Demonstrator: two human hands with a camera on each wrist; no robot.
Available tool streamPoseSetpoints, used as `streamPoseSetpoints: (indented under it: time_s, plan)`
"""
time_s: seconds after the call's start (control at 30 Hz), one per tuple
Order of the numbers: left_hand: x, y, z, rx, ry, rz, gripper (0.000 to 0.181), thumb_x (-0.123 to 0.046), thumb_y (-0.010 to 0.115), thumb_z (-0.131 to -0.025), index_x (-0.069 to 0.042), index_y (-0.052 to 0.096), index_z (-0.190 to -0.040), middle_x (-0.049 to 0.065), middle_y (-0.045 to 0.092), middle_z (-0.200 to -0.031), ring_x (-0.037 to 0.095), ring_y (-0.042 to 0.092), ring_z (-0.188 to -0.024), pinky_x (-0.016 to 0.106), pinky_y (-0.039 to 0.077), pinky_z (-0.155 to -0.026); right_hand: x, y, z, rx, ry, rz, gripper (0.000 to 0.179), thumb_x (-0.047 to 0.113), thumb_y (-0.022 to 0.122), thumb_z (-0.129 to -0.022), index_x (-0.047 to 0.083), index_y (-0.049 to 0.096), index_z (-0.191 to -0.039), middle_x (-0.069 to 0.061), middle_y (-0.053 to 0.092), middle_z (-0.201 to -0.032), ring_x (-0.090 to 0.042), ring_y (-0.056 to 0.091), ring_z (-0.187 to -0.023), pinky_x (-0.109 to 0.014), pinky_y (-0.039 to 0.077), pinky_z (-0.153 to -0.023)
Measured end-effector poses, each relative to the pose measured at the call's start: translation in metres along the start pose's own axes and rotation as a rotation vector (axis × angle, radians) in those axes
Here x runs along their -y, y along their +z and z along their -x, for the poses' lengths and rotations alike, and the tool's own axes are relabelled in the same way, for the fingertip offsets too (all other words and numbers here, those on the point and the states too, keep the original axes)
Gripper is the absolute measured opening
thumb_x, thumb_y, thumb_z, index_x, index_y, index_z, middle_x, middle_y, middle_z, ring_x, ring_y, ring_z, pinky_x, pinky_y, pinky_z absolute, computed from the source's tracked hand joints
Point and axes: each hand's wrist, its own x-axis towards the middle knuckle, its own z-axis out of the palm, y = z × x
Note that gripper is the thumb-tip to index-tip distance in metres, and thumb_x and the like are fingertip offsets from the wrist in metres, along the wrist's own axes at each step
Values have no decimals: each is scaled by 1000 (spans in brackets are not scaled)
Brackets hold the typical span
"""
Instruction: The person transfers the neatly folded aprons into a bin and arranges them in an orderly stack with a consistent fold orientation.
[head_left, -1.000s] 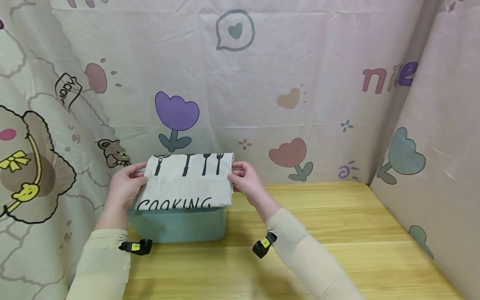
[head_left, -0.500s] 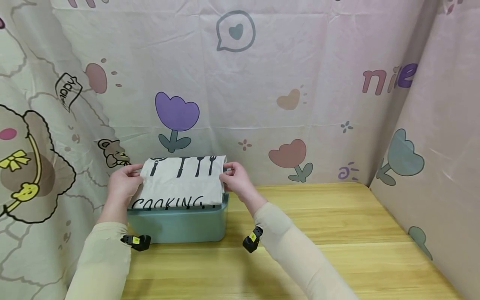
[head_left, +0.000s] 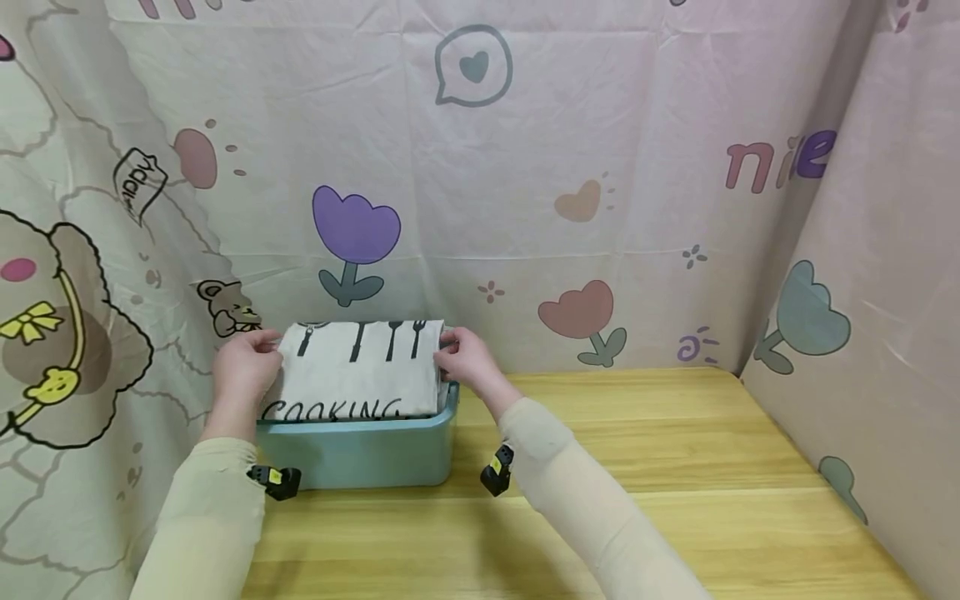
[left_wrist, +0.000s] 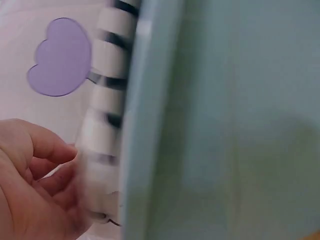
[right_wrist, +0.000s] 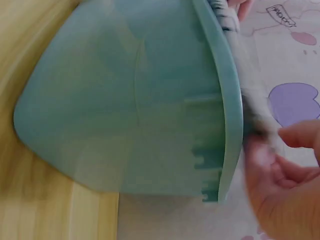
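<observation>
A folded white cloth [head_left: 352, 371] printed with black utensils and the word "COOKING" lies in the mouth of a light blue-green plastic bin [head_left: 356, 454]. Its top stands a little above the rim. My left hand [head_left: 246, 372] pinches the cloth's left edge between thumb and fingers. At the opposite edge, my right hand [head_left: 471, 362] pinches the cloth too. The right wrist view shows the bin's outer wall [right_wrist: 125, 110] with the right fingers beside the rim. In the left wrist view the cloth's edge [left_wrist: 102, 110] is blurred along the rim. The inside of the bin is hidden.
The bin stands on a wooden table [head_left: 675, 467], toward its left side. A patterned curtain [head_left: 510, 167] hangs close behind the bin, and another cloth wall [head_left: 67, 333] hangs at the left. Black wrist cameras [head_left: 497, 471] are strapped to both sleeves.
The cloth has moved left and down into the bin's mouth, uncovering more of the front and right rim. Both hands have moved with it, the right one farther leftward.
</observation>
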Motion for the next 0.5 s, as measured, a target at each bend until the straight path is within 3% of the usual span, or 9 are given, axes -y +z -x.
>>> streamPoseSetpoints:
  time_s: [0.07,0.17,0.37,0.5]
  plan:
    - [4,0,2,11,21,-45,47,-9,44,-96,7,50,-139,27,55,-128,43,50,-116,51,45,-88,-3,-3,2,1,-51,111,37,9,62,-96,-5,55,-129,-16,61,-108,-27,60,-97,-39,55,-85]
    - [11,0,5,14,48,-81,47,-15,42,-99,9,49,-139,30,54,-130,45,49,-118,55,43,-91,-8,-9,4,-14,-125,189,36,9,61,-96,-5,56,-129,-18,61,-117,-32,58,-108,-40,50,-94]
    - [13,4,13,36,93,-105,47,-18,45,-99,9,49,-137,31,56,-128,47,52,-115,56,44,-89,-20,-24,11,-21,-207,183,35,8,61,-96,-6,57,-128,-18,62,-115,-32,61,-106,-40,50,-94]
    - [7,10,22,56,158,-92,45,-17,48,-99,10,50,-136,32,57,-125,47,54,-112,56,45,-89,-28,-36,19,-20,-264,169,32,4,61,-94,-6,59,-124,-18,64,-112,-30,62,-102,-39,51,-92]
